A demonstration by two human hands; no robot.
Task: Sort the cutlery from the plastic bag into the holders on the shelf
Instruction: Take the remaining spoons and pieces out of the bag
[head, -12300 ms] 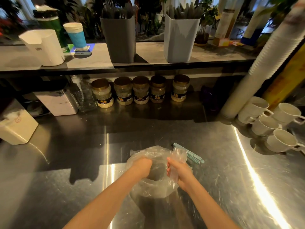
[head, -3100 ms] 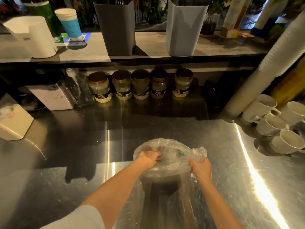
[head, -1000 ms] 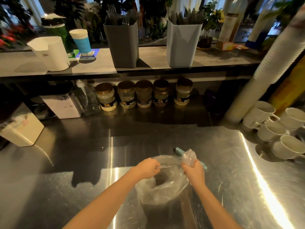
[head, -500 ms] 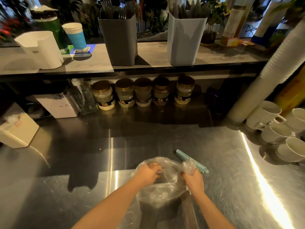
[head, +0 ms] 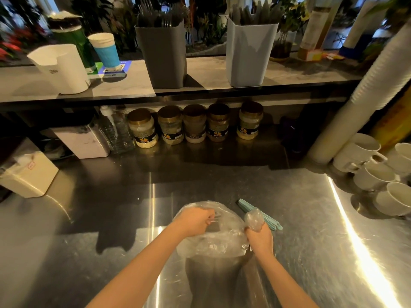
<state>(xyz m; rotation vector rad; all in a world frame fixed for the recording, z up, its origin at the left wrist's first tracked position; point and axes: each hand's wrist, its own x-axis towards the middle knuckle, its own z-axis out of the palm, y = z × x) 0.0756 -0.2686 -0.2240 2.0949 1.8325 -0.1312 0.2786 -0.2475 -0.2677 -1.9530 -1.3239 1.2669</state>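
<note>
Both hands work the bag (head: pixel 211 243) on the near desk (head: pixel 106 210): right hand (head: pixel 260 240) clenches its bunched edge to steady it; left hand (head: pixel 193 221) pinches a fork (head: pixel 214 218) at its mouth in curled fingers (head: pixel 206 222).

My steel counter (head: pixel 311 230) carries the bag (head: pixel 213 241), teal utensils (head: pixel 246 205) just beside it, five jars (head: pixel 194 123) at the back, mugs (head: pixel 373 176) on the right and a white box (head: pixel 29 176) on the left. The shelf (head: pixel 204 70) above bears a grey holder (head: pixel 161 56), a pale holder (head: pixel 249 54), a white jug (head: pixel 61 70) and a blue cup (head: pixel 104 52).
</note>
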